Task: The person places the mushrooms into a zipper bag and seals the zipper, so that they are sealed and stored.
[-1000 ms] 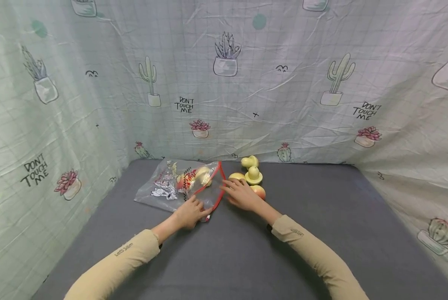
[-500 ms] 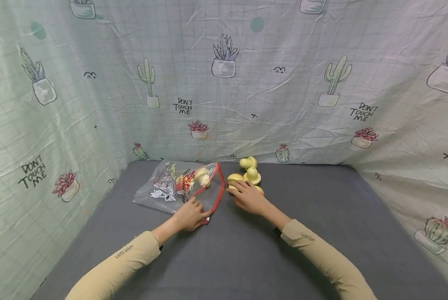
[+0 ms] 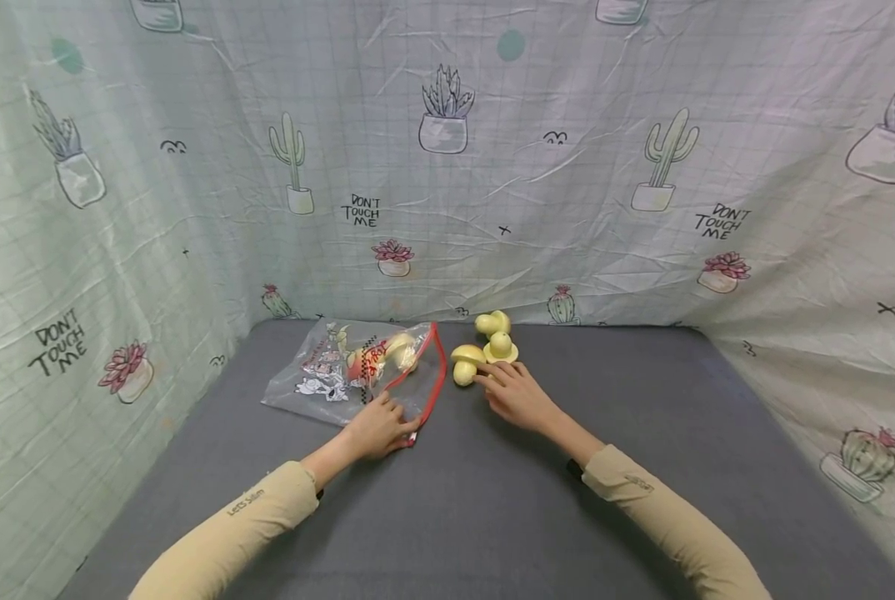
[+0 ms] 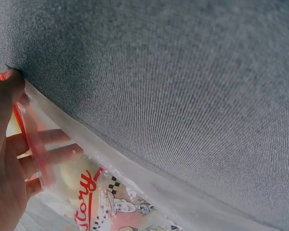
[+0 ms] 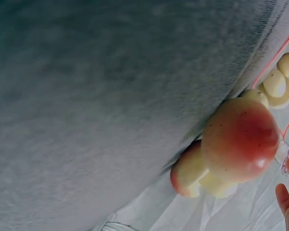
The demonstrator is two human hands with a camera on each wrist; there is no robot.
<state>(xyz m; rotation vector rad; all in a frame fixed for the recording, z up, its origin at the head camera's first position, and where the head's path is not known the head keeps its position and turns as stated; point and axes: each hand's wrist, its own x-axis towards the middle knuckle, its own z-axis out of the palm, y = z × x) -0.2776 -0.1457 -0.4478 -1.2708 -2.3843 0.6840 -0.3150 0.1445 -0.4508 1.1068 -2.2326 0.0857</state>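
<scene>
My left hand (image 3: 380,427) pinches the red-edged mouth of a clear plastic zip bag (image 3: 286,393), its other fingers showing through the film in the left wrist view. Inside the bag lie mushrooms (image 3: 401,350), one with a reddish cap. My right hand (image 3: 521,398) reaches over the grey cloth, fingertips right at a yellow mushroom (image 3: 464,372). In the right wrist view a red-capped mushroom (image 5: 243,139) fills the middle, and the right fingers (image 5: 282,198) stand apart from it, loosely spread. The head view hides that mushroom behind the right hand.
Behind the right hand, a mushroom with its stem up (image 3: 501,347) and another yellow mushroom (image 3: 492,323) sit near the back edge. Grey cloth (image 3: 447,517) covers the table. A cactus-print curtain (image 3: 507,167) hangs behind and at both sides.
My right hand has drawn back from the bag's mouth to the right, uncovering the yellow mushroom and covering the reddish one. The left hand stays at the bag's edge.
</scene>
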